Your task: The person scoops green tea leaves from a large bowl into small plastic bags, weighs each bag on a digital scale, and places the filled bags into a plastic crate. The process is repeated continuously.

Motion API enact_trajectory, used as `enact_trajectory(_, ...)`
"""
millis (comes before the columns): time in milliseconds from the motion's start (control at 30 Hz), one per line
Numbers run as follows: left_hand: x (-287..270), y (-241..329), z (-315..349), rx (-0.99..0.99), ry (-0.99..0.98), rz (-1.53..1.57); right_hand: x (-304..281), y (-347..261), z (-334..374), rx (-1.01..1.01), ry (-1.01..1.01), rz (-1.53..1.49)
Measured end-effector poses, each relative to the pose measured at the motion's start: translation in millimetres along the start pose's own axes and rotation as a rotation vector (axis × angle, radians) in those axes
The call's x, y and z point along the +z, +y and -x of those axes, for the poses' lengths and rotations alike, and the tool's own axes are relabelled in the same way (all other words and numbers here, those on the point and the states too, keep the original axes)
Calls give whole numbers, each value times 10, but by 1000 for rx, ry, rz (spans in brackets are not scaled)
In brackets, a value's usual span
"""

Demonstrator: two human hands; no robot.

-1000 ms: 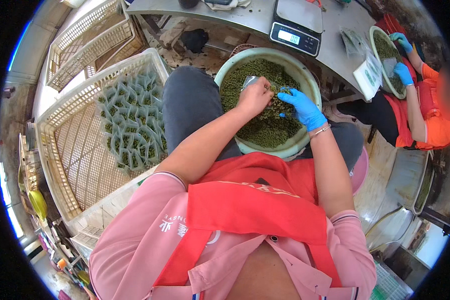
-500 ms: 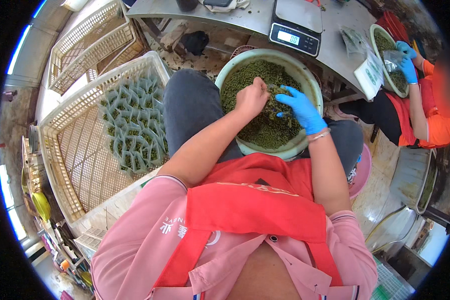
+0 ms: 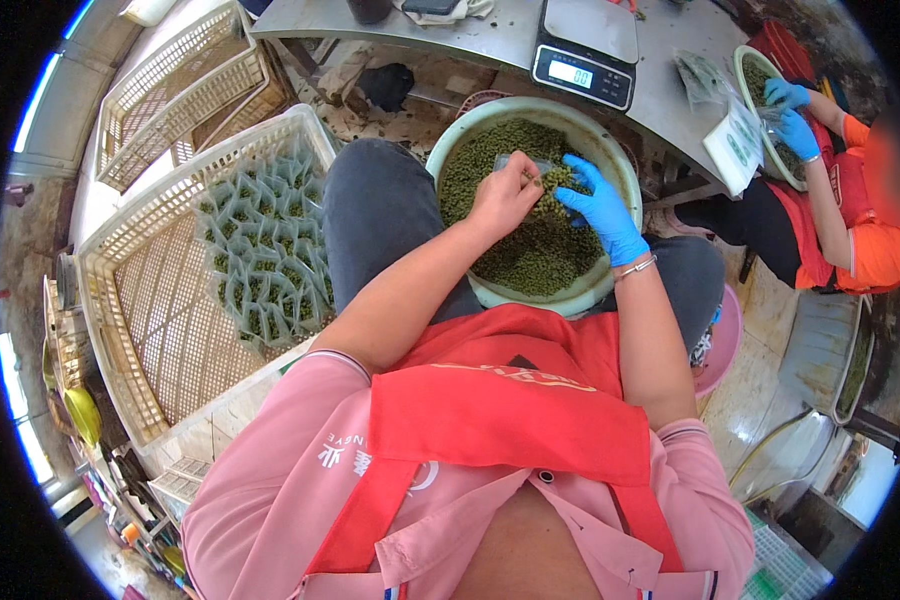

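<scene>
In the basin [image 3: 610,290], green beans [image 3: 530,240].

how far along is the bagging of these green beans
Done: rows of filled small bags stand in the white crate, covering only part of its floor. In hand: the left hand holds a clear bag open over the basin while the gloved right hand pushes green beans in. Left: the basin looks well filled, so probably many bags remain.

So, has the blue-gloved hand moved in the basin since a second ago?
Barely: the right hand stays at the right half of the green basin, beside the left hand.
</scene>
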State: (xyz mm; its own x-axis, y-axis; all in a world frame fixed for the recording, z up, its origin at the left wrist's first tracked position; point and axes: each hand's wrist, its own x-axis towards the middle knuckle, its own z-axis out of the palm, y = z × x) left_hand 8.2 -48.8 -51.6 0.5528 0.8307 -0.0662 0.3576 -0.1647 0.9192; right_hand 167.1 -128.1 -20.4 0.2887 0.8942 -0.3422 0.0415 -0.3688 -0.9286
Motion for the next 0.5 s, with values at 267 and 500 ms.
enact_trajectory(267,70,-33,92,402,37,-382,81,679,-353,-187,61,418)
enact_trajectory(500,-82,-89,-84,150,210,-300,48,279,-173,44,-83,-152)
